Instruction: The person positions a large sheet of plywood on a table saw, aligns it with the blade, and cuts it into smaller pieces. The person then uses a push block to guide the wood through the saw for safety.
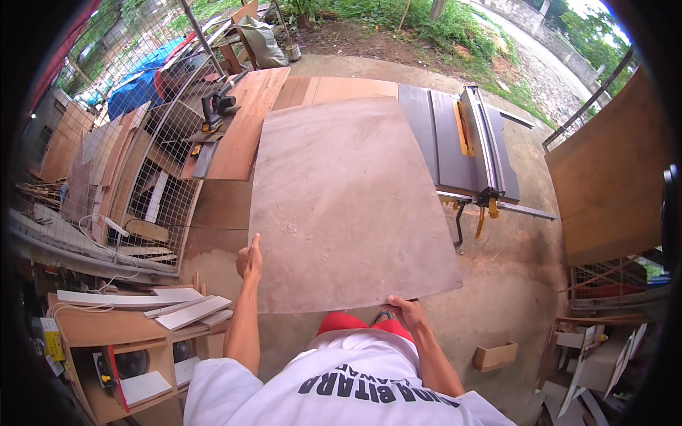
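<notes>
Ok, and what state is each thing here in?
Large panel: held, scuffed on top
Left grip: closed at its left edge
Right grip: closed on its near edge
Table saw: partly hidden; power state unclear
Black power tool: set down, unheld
Wooden cabinet: open-fronted, loaded on top

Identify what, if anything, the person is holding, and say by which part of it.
A large flat sheet: the left grip is on its left edge toward the near end, the right grip on its near edge, right of the middle.
</notes>
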